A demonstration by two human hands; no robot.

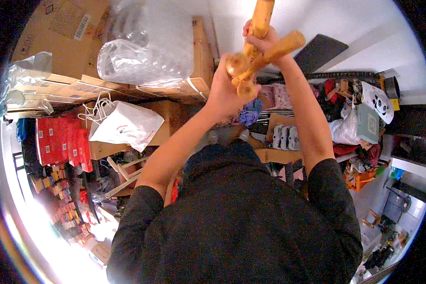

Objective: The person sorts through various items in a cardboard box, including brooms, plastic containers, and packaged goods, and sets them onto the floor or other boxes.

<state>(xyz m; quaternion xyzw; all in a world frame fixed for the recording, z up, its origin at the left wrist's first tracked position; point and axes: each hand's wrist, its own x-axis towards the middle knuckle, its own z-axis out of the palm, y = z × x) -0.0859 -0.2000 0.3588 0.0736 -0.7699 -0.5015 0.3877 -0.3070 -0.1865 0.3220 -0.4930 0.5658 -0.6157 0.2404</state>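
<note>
Both arms reach up towards the top middle of the view. My left hand [224, 92] is closed around the lower end of a bundle of yellowish wooden pieces with rounded, knob-like ends [246, 90]. Above it to the right, my right hand [264, 42] grips a thick upright wooden pole [262, 17] of the same colour. A shorter wooden peg or branch [287, 46] slants out to the right, beside my right hand. The pieces cross and touch between my two hands; motion blur hides how they join.
Large cardboard boxes [201, 56] and a clear plastic bag [127, 60] stand at the upper left. Below them lies a white carrier bag [126, 124], near red boxes [56, 138]. On the right are a panda-printed item [379, 103], a grey-green box [368, 122] and a dark panel [319, 53].
</note>
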